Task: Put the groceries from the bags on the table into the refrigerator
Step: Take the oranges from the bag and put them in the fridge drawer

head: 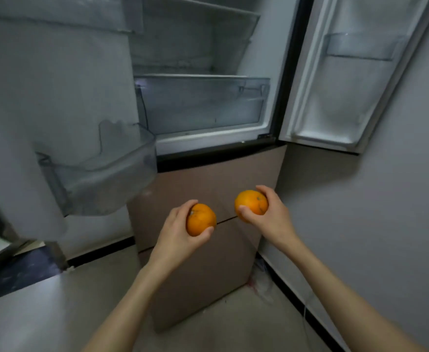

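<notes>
I stand before the open refrigerator (274, 102), both upper doors swung wide. My left hand (175, 232) grips an orange (201, 221), fingers and thumb curled round it. My right hand (272, 212) grips a second orange (252, 204) the same way. Both fruits hang in front of the brown lower drawer fronts (208, 189), below the fridge compartment. Inside, a clear crisper drawer (203, 102) sits under a glass shelf (190, 76). The shelves look bare. The bags and the table are out of view.
The left door (43, 97) carries a clear bin (101, 176) jutting toward me at left. The right door (340, 80) has a bin (360, 47) up high. A grey wall (399, 199) runs close on the right. Pale floor (56, 313) lies below.
</notes>
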Available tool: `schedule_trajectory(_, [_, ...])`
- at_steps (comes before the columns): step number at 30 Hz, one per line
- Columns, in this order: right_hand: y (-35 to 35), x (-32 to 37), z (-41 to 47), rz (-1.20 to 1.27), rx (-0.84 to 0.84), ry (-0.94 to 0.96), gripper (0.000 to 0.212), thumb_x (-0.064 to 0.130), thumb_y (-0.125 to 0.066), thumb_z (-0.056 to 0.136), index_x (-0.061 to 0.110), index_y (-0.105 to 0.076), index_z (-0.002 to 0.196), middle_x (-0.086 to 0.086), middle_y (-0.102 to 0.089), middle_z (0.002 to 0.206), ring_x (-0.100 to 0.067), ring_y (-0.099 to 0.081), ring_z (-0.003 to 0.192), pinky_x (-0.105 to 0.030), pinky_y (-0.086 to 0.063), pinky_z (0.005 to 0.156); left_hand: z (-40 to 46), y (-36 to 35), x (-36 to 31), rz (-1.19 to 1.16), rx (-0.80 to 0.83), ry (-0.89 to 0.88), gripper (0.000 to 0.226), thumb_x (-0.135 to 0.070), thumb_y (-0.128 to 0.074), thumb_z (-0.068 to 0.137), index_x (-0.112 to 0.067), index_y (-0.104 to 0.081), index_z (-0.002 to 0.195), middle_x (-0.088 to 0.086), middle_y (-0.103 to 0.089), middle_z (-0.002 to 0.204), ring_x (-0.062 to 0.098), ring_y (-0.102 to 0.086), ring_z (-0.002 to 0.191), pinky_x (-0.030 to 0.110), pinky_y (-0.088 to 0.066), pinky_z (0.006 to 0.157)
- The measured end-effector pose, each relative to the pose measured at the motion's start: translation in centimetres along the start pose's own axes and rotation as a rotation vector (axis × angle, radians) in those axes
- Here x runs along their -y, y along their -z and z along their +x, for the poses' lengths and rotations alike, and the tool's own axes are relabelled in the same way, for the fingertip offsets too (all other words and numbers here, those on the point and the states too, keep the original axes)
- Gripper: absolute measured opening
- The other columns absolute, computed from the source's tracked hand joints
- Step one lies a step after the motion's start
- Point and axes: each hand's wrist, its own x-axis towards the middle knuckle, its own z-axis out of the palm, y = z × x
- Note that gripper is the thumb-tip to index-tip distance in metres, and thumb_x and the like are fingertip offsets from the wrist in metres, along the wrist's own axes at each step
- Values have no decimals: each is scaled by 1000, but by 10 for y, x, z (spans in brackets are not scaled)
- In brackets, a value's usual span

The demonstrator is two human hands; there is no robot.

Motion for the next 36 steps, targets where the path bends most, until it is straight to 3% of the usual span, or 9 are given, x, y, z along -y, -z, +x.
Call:
schedule_trajectory(8, [25, 10, 132, 134, -50, 50, 59, 32, -71, 79, 23, -43, 130, 4, -46, 118, -13, -48, 102, -27, -40, 84, 126, -19, -37, -38, -105, -82, 68, -38, -72, 76, -32, -38, 135, -3, -42, 132, 13, -46, 115, 28, -42, 94])
schedule_trajectory(13, [25, 24, 214, 250, -75, 91, 53, 32, -69, 81, 21, -45, 128, 5, -46, 114, -14, -49, 102, -25, -39, 82, 208, -16, -65, -25, -258, -106, 68, -41, -73, 74, -33, -40, 133, -4, -45, 133, 15, -46, 118, 35, -41, 99])
schedule_trajectory(19, [30, 46, 319, 364, -114, 212, 52, 31, -67, 83, 18, -46, 129, 6, -47, 113, -10, -49, 101, -24, -37, 84, 310, 6, -102, 62, -503, -234, 67, -39, -73, 73, -29, -43, 132, 0, -49, 127, 15, -48, 115, 21, -35, 92])
schedule_trajectory(23, [40, 65, 397, 325, -115, 335, 55, 34, -68, 81, 20, -45, 129, 3, -50, 118, -12, -50, 101, -28, -41, 88, 377, 29, -124, 184, -626, -256, 68, -39, -72, 74, -26, -42, 134, 5, -49, 127, 21, -49, 116, 32, -39, 97])
schedule_trajectory(26, [39, 81, 453, 191, -31, 412, 59, 34, -70, 79, 20, -45, 130, -5, -51, 129, -21, -51, 113, -28, -38, 91, 422, 48, -129, 327, -553, -187, 67, -39, -70, 74, -29, -39, 133, 6, -48, 127, 26, -48, 116, 41, -40, 98])
schedule_trajectory(31, [20, 92, 514, -57, 260, 378, 59, 35, -70, 78, 16, -49, 130, -9, -51, 133, -26, -48, 120, -31, -38, 97, 468, 62, -112, 510, -274, 133, 67, -42, -71, 74, -29, -41, 132, 8, -51, 126, 28, -48, 116, 35, -38, 93])
schedule_trajectory(36, [-1, 88, 531, -226, 419, 385, 48, 43, -68, 77, 22, -57, 118, -7, -57, 123, -23, -51, 110, -26, -40, 79, 485, 59, -96, 429, -116, 226, 61, -49, -69, 76, -26, -49, 129, 1, -56, 124, 20, -52, 112, 28, -40, 92])
